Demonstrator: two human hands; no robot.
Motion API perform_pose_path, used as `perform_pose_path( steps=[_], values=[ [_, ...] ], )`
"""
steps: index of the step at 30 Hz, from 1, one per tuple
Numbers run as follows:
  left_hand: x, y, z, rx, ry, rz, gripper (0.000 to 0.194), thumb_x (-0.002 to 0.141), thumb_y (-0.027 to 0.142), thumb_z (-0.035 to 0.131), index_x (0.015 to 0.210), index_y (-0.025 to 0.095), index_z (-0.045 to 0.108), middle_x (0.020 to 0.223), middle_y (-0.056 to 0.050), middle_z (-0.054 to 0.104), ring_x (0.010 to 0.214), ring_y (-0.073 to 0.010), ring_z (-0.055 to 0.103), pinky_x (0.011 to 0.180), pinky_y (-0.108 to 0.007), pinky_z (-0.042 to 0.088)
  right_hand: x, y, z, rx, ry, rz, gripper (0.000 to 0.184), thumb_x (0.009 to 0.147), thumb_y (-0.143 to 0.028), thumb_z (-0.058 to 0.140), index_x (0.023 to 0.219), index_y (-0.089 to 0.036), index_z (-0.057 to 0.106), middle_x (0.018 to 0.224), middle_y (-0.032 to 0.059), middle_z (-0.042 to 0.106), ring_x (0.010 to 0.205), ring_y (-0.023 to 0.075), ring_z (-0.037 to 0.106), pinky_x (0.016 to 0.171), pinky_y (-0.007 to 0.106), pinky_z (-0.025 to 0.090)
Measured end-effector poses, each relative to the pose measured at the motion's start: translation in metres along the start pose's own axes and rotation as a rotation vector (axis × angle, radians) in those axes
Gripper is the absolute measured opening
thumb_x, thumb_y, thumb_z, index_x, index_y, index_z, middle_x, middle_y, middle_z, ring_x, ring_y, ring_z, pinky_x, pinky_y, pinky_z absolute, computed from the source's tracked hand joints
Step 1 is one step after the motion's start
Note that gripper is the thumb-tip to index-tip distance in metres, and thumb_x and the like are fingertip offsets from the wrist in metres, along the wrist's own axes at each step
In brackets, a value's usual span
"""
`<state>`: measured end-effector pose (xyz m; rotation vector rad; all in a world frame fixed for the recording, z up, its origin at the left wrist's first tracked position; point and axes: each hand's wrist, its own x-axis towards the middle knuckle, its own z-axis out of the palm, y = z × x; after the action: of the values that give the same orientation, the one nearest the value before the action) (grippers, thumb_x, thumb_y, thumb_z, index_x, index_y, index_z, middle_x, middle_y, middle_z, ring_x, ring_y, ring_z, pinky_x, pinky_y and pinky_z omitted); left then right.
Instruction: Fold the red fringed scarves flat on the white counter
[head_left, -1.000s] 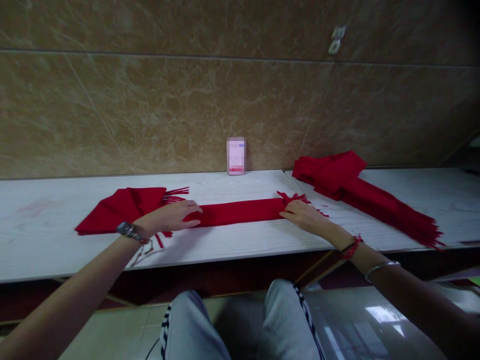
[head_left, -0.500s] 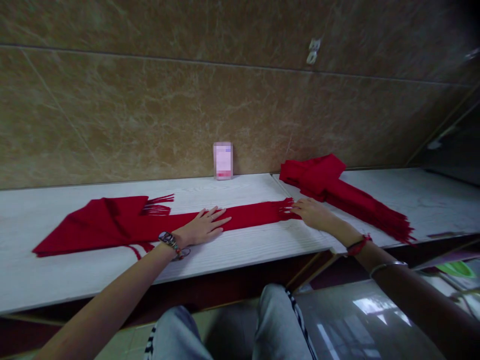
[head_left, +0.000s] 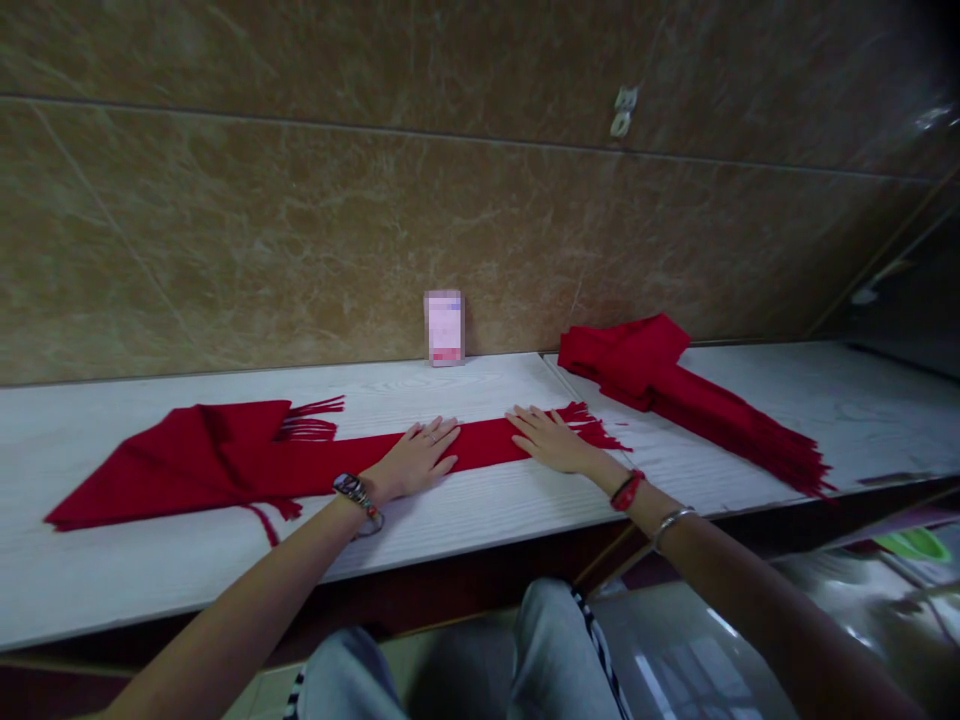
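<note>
A red fringed scarf (head_left: 491,444) lies along the white counter, its right part a narrow flat strip and its left end folded over at an angle. My left hand (head_left: 416,460) rests flat on the middle of the strip with fingers spread. Closer to the fringed right end, my right hand (head_left: 551,440) also lies flat on the cloth, fingers stretched out. A second red scarf (head_left: 660,375), bunched and folded, lies apart to the right, with its fringe pointing toward the front edge.
The white counter (head_left: 405,380) runs along a brown marbled wall (head_left: 300,230). A small pink-and-white blurred card-like object (head_left: 445,328) leans on the wall. A white fixture (head_left: 622,112) is on the wall. A green basin (head_left: 911,543) shows low at the right.
My right hand has let go of the scarf's fringed end and moved left, flattening onto the strip. The fringe now lies spread out. My left hand stays on the cloth.
</note>
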<state>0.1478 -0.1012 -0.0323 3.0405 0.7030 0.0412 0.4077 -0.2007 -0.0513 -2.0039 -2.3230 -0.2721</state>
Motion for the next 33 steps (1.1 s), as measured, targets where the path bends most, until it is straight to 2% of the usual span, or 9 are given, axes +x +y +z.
perform_pose_path(
  steps=[4,8,11,13,18,23,25,29,33],
  values=[
    [-0.006,0.01,-0.004,0.05,0.073,-0.119,0.053,0.091,0.044,0.028,0.136,0.017,0.033,0.147,-0.01,0.02,0.135,-0.0285,0.012,0.105,-0.052,0.017,-0.013,0.025,-0.004,-0.091,0.006,0.107,0.048,0.091,-0.033,0.027,0.135,-0.014,0.037,0.14,0.0165,0.035,0.126,0.0356,0.032,0.095,0.062,0.028],
    [-0.011,0.018,-0.005,0.072,0.148,-0.125,0.045,0.092,0.034,0.028,0.131,0.016,0.039,0.146,-0.01,0.023,0.135,-0.0255,0.015,0.107,-0.047,0.019,0.007,-0.01,-0.021,-0.008,0.085,0.029,0.049,0.091,-0.033,0.029,0.135,-0.011,0.035,0.142,0.0171,0.03,0.131,0.0329,0.022,0.101,0.058,0.024],
    [-0.019,0.014,-0.005,0.013,0.093,-0.105,0.044,0.093,0.03,0.024,0.134,0.017,0.036,0.144,-0.008,0.03,0.133,-0.0214,0.023,0.106,-0.043,0.023,0.024,-0.049,-0.025,0.111,0.039,-0.1,0.051,0.092,-0.036,0.028,0.138,-0.016,0.029,0.144,0.0119,0.028,0.133,0.0281,0.02,0.103,0.055,0.023],
    [-0.03,0.007,-0.004,-0.025,0.046,-0.117,0.046,0.093,0.033,0.024,0.136,0.018,0.032,0.143,-0.007,0.031,0.132,-0.0208,0.024,0.106,-0.042,0.023,0.028,-0.065,-0.021,0.13,-0.014,-0.119,0.051,0.092,-0.038,0.027,0.139,-0.017,0.028,0.144,0.0109,0.029,0.132,0.0281,0.022,0.102,0.055,0.024],
    [-0.069,-0.011,-0.011,-0.041,-0.001,-0.261,0.048,0.093,0.034,0.024,0.138,0.017,0.029,0.145,-0.007,0.027,0.133,-0.0215,0.021,0.106,-0.045,0.023,0.021,-0.065,-0.008,0.108,-0.041,-0.086,0.052,0.092,-0.038,0.027,0.139,-0.017,0.028,0.144,0.0103,0.028,0.131,0.0287,0.024,0.102,0.053,0.025],
    [-0.093,-0.014,-0.021,-0.011,-0.04,-0.491,0.05,0.091,0.034,0.027,0.138,0.017,0.029,0.146,-0.011,0.022,0.132,-0.0325,0.02,0.099,-0.058,0.025,0.024,-0.068,-0.015,0.1,-0.066,-0.058,0.051,0.092,-0.038,0.027,0.139,-0.018,0.028,0.145,0.01,0.027,0.132,0.0295,0.023,0.101,0.055,0.025],
    [-0.089,-0.012,-0.021,0.013,-0.012,-0.481,0.05,0.09,0.031,0.029,0.138,0.017,0.029,0.147,-0.011,0.019,0.133,-0.034,0.016,0.1,-0.059,0.023,0.031,-0.08,-0.02,0.093,-0.03,-0.063,0.051,0.092,-0.037,0.027,0.139,-0.019,0.027,0.145,0.0104,0.025,0.133,0.0298,0.019,0.101,0.058,0.022],
    [-0.072,-0.01,-0.012,0.009,0.057,-0.293,0.048,0.091,0.031,0.027,0.138,0.023,0.028,0.146,-0.006,0.024,0.134,-0.0267,0.017,0.103,-0.053,0.022,0.044,-0.107,-0.024,0.125,0.015,-0.165,0.05,0.092,-0.037,0.028,0.139,-0.021,0.027,0.145,0.0089,0.025,0.134,0.0284,0.017,0.102,0.059,0.019],
    [-0.068,-0.015,-0.005,-0.027,0.062,-0.267,0.048,0.092,0.037,0.026,0.137,0.023,0.03,0.143,-0.006,0.032,0.132,-0.0237,0.024,0.104,-0.05,0.023,0.04,-0.101,-0.017,0.152,-0.032,-0.12,0.05,0.092,-0.039,0.027,0.139,-0.021,0.028,0.144,0.0087,0.028,0.132,0.0279,0.023,0.101,0.055,0.025]
  ],
)
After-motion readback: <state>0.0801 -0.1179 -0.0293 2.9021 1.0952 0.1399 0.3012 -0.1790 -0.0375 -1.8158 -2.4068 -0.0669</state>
